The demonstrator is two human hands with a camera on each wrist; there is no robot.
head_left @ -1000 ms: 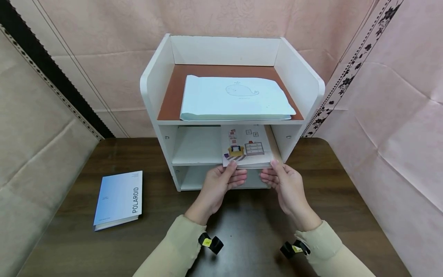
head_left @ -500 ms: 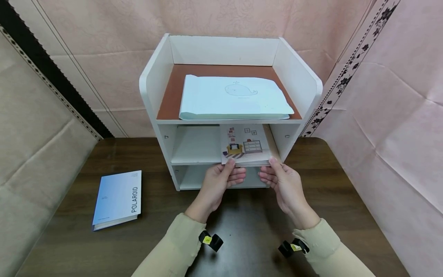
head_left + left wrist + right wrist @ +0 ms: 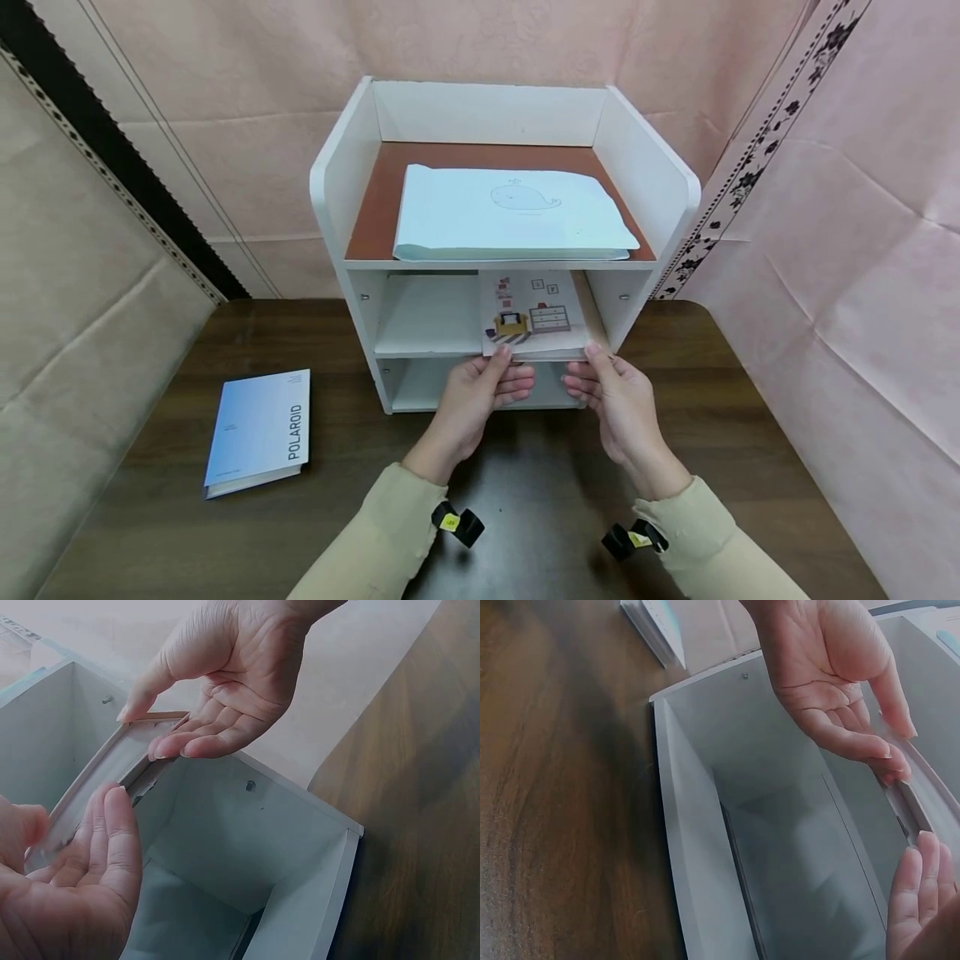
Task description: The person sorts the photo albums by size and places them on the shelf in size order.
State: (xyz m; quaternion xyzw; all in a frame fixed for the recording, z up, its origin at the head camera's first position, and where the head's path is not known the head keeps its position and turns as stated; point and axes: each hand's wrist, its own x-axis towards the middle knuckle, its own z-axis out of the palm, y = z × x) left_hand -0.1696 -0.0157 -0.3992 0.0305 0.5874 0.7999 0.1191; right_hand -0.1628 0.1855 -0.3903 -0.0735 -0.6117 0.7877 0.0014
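Note:
A book with a white cover (image 3: 536, 317), printed with furniture drawings, lies flat on the right part of the middle shelf of a white desk shelf unit (image 3: 427, 312). My left hand (image 3: 468, 400) pinches its front edge near the left corner, thumb on top and fingers beneath. At the right corner, my right hand (image 3: 622, 404) holds the same edge in a matching pinch. In the left wrist view, the book's edge (image 3: 90, 776) spans between both hands, with the lower compartment under it. The book's far end is hidden beneath the top shelf.
A pale blue pad with a whale drawing (image 3: 510, 212) rests on the brown top shelf (image 3: 480, 153). To the left, a blue POLAROID book (image 3: 258, 433) lies on the dark wooden table (image 3: 517, 517). Pink cloth (image 3: 495, 37) hangs behind the unit.
The white-covered book has slid very slightly deeper into the middle shelf, both hands moving with it. Their grip looks the same, and the POLAROID book stays put.

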